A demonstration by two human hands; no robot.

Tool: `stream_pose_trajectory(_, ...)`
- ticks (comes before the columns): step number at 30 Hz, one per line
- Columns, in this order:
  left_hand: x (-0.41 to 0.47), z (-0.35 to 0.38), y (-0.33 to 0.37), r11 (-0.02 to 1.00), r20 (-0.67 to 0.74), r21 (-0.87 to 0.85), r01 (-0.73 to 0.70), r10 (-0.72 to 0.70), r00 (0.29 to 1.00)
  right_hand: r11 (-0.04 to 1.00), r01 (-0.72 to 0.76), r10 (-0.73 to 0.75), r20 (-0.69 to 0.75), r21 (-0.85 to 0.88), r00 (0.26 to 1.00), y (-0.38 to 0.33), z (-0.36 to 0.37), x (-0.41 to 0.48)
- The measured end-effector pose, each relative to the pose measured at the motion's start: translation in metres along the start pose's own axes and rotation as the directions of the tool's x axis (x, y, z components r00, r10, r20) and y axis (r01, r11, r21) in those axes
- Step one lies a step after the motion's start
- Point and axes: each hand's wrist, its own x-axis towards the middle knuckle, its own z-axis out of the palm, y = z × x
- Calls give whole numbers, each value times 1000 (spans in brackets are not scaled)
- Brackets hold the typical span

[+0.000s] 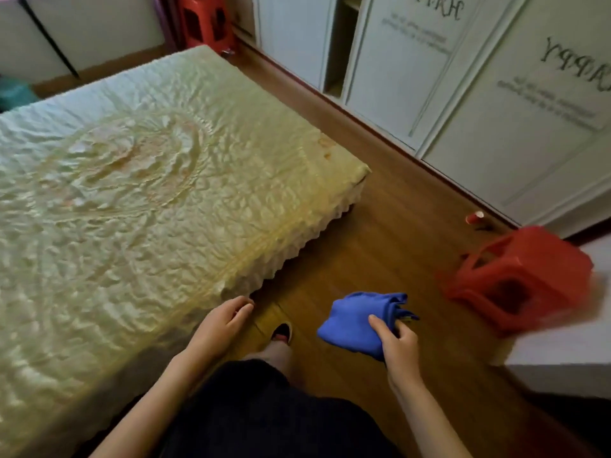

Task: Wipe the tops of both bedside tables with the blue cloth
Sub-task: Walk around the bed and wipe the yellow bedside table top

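Right hand [398, 345]: clamped on the blue cloth [357, 320], thumb laid over the top, remaining fingers curled beneath; wrist bent slightly inward, forearm reaching up from the lower right.
Blue cloth: bunched into a loose wad, carried in the air above the wooden floor [380, 233], touching no surface; probably gathered this way so that no corner trailed while being carried.
Left hand [224, 320]: empty, fingers loosely curled and a little apart, hanging just beside the edge of the bed [148, 180]; whether touching the coverlet, could not tell. Seemingly kept free for balance while moving along the bed.
Foot [281, 333]: set on the floor between the two hands, pointing forward, suggesting a step in progress.
White surface [562, 342]: low at the right edge, just beside the cloth hand; possibly a bedside table top, though too little shown to be sure.
Red stool [519, 279]: tipped and blurred, near that white surface.
Red cup [474, 218]: small, on the floor farther off, near the wardrobe doors [496, 110].
Second red stool [205, 23]: far corner, beyond the bed.
Task stage, judged: carrying, no wiping under way.
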Motion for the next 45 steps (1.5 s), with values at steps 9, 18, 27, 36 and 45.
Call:
stream_pose_trajectory(9, 188, 0, 80, 998, 131, -32, -58, 62, 989, 982, -52, 108, -318, 180, 942, -44, -5, 130)
stream_pose_trajectory(18, 369, -30, 211, 980, 292, 96, -175, 140, 946, 988, 46, 26, -447, 150, 894, -162, -20, 263)
stream_pose_trajectory(27, 509, 64, 331, 970, 392, 103, -221, 165, 905, 978, -29, 149, -588, 208, 795, -208, -125, 414)
stream_pose_trajectory(36, 625, 89, 470, 994, 155, -97, -45, 60, 986, 996, -32, 59, -376, 79, 925, -355, -182, 621)
stream_pose_trajectory(45, 727, 67, 483, 960, -95, -218, 177, -202, 975, 994, 2, 2, 41, -107, 999, -486, -83, 815)
